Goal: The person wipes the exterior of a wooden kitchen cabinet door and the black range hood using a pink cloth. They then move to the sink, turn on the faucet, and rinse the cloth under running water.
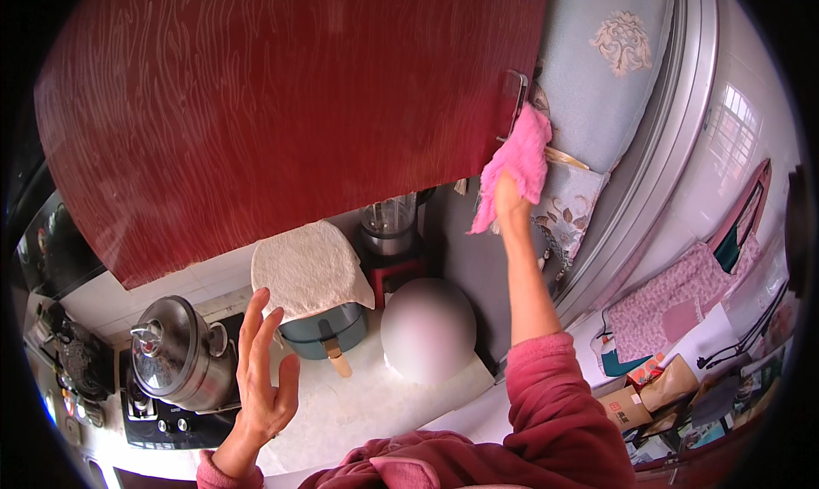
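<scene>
A pink cloth (519, 144) is bunched in my right hand (512, 191), which reaches up beside the edge of a glossy red cabinet door (307, 105). The cloth lies against the lower end of the door's metal handle (521, 98). My left hand (262, 386) is raised over the counter (333, 406) with its fingers apart and nothing in it. Close to its fingertips is a beige cloth (307, 268) draped over a dark green appliance (326, 332) with a wooden-looking handle (337, 359).
A lidded steel pot (182, 354) stands on a black gas hob (166, 422) at left. Behind the appliance is a blender (388, 223). A patterned blue fabric cover (595, 73) hangs at right. Farther right are a hanging apron (665, 300) and a cardboard box (624, 409).
</scene>
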`<state>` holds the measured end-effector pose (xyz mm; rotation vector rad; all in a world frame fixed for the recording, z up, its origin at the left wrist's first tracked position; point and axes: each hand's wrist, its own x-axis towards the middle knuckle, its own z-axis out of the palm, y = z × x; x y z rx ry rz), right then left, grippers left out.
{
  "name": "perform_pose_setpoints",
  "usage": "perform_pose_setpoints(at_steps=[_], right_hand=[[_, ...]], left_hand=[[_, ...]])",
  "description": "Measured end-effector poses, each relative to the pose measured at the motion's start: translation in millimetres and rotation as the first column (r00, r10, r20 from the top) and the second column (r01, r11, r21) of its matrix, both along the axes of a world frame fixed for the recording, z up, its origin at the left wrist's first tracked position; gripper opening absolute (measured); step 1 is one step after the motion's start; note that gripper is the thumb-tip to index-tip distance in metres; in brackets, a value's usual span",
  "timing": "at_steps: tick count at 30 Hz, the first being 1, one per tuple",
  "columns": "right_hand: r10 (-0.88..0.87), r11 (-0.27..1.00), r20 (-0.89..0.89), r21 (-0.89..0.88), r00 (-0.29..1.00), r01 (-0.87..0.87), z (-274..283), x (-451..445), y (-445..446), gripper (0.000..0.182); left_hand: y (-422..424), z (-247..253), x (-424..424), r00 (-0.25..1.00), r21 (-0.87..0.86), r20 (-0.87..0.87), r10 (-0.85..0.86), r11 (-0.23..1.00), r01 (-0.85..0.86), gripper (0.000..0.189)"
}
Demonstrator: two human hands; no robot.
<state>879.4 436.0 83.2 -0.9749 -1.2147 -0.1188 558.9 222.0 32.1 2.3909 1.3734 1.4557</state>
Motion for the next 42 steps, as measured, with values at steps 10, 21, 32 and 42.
perform_pose_setpoints(at_steps=[10, 21, 32, 42], right_hand=[[-0.122, 0.986, 0.037, 0.120, 0.992, 0.117, -88, -75, 19, 0.039], [0.214, 0.895, 0.538, 0.227, 0.815, -0.384, 0, -203, -49, 0.031], [-0.011, 0.850, 0.711, 0.377, 0.703, -0.369, 65, -167, -44, 0.037], [0.033, 0.956, 0.193, 0.280, 0.981, -0.088, 199, 23, 77, 0.012]], left_hand=[[-17, 1, -15, 0.999, 0.007, -0.031, 0.031, 1.000, -0.031, 0.049], [-46, -4, -37, 0.982, -0.004, -0.030, 0.187, 0.982, -0.187, 0.050], [-54, -7, -49, 0.976, 0.004, 0.028, 0.214, 0.977, -0.214, 0.051], [-57, 24, -65, 0.979, 0.126, 0.007, 0.204, 0.971, -0.204, 0.052]])
